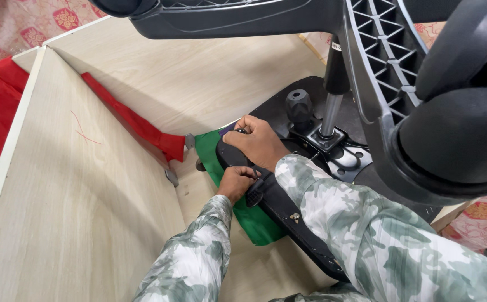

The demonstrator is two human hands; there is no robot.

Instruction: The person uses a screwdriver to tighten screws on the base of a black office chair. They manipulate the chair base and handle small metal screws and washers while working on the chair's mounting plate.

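An upturned office chair lay across a pale wooden box, its black seat underside [280, 210] facing up. The right hand [257, 142], fingers curled and knuckles up, pressed down on the far-left edge of that seat, w/ the fingertips bent round a small dark object [239, 131]; what the object was couldn't be told. The left hand [236, 182], just nearer and to the left, was partly closed, its fingers pinching at the seat's edge beside a small ribbed black part [254, 197]; whether it held anything loose couldn't be told. Both arms wore camouflage-print sleeves [366, 235].

Green cloth [257, 223] lay under the seat's left edge, touching the box floor [198, 84]. A red cloth strip [134, 126] ran along the box's inner wall [81, 190], ending near the green cloth. Right of the hands, a black knob [299, 106] stood by the metal column [330, 114] on its plate. The chair's base arm [386, 72] and a caster wheel [461, 140] loomed near the camera at right. Patterned fabric [25, 22] showed far left, outside the box.
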